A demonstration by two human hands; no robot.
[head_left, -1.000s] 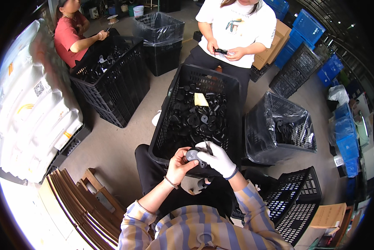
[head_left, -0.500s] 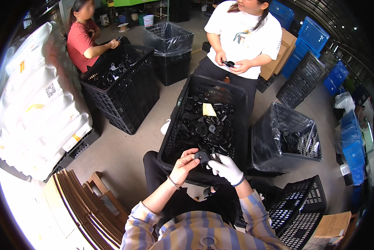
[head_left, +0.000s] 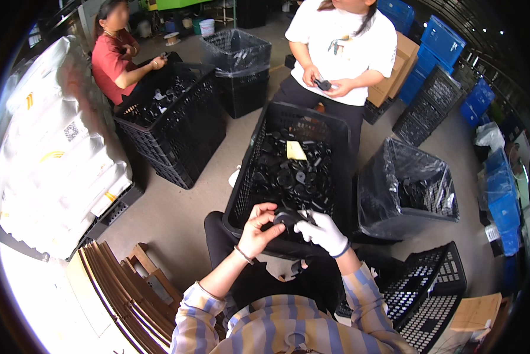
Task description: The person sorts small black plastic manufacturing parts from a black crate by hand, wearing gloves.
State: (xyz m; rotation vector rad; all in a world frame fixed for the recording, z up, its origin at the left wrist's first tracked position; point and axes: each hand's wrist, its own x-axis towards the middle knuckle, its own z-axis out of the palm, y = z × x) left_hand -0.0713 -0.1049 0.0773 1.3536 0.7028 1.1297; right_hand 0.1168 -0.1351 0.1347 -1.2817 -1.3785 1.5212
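Over the near end of a black perforated crate (head_left: 236, 203), my bare left hand (head_left: 258, 231) grips a rounded black plastic part (head_left: 285, 217) between thumb and fingers. My right hand (head_left: 325, 235), in a white glove, is closed at the right side of that part. A dark, slim thing shows at its fingertips, too small to make out. Many similar black parts (head_left: 294, 180) fill the crate, and a yellow piece of paper (head_left: 296, 150) lies on them.
A person in white (head_left: 341, 53) handles a black part across the crate; another in red (head_left: 114, 65) sits by a second crate (head_left: 176, 135). Right of me stands a plastic-lined crate (head_left: 377, 194). Cardboard sheets (head_left: 120, 289) and white sacks (head_left: 58, 141) are left; an empty-looking crate (head_left: 430, 295) leans lower right.
The black part has turned in my left hand and now shows a rounder side. My hands stay close together over the crate. The view has shifted slightly.
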